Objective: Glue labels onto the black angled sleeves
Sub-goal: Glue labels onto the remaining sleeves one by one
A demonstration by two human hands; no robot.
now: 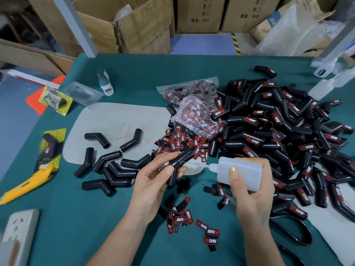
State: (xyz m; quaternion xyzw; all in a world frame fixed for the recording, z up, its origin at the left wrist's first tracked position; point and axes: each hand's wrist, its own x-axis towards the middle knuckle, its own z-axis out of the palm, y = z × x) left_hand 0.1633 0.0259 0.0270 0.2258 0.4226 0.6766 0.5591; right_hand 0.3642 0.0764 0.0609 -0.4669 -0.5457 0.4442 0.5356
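A teal-covered table (80, 217) carries unlabelled black angled sleeves (107, 166) left of centre, a heap of labelled sleeves (278, 135) at right, loose labels (192, 219) at lower centre, and a yellow utility knife (26, 184) at left.

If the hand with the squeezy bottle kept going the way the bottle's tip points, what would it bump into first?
Most likely the bare black angled rubber sleeve gripped by the left hand. The right hand aims the white plastic glue bottle leftwards, its thin nozzle nearly touching that sleeve, though the exact gap is unclear.
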